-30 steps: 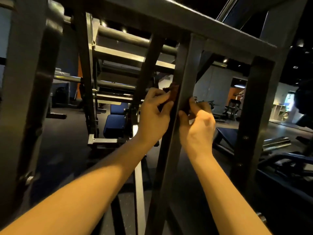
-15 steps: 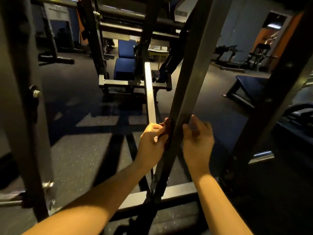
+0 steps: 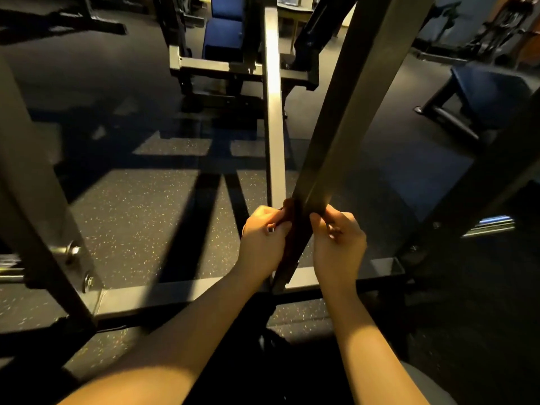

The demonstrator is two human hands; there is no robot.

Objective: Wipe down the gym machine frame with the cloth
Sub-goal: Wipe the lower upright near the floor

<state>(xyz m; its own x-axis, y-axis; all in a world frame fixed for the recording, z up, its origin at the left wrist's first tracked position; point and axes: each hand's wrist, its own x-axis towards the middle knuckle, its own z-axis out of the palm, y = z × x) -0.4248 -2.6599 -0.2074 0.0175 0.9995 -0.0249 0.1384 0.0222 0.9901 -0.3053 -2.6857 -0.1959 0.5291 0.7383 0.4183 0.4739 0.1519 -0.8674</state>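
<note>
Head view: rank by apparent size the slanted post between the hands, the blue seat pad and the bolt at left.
1. slanted post
2. blue seat pad, farther off, so true size unsure
3. bolt

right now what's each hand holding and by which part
The left hand pinches the cloth by its left end, beside the bar. The right hand curls at the bar's right edge; whether it holds the cloth's other end is hidden.

Left hand [image 3: 263,244], right hand [image 3: 340,248] grip cloth [image 3: 289,226] round bar [image 3: 344,112]
</note>
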